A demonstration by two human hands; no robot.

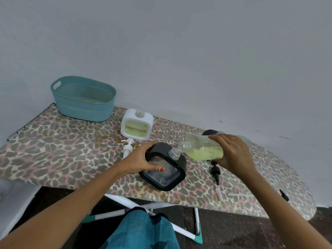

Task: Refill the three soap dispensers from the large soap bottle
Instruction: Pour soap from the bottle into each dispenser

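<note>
Left hand [142, 159] clamped on black dispenser [164, 168], mid-surface, tilting neck toward bottle [203, 149]. Right hand [233, 153] wrapped round bottle, near-horizontal, mouth touching neck: avoids spill. White dispenser [137, 126] behind, filled, uncapped.

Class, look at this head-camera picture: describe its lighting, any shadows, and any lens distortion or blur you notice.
Head view: light is soft and even, with only faint shadows under the black dispenser and teal basket; wide-angle distortion bows the ironing board edge and stretches both forearms; the centre, where the large soap bottle tips toward the dispenser's neck, is sharp, while the corners look softer; no strong glare.
</note>
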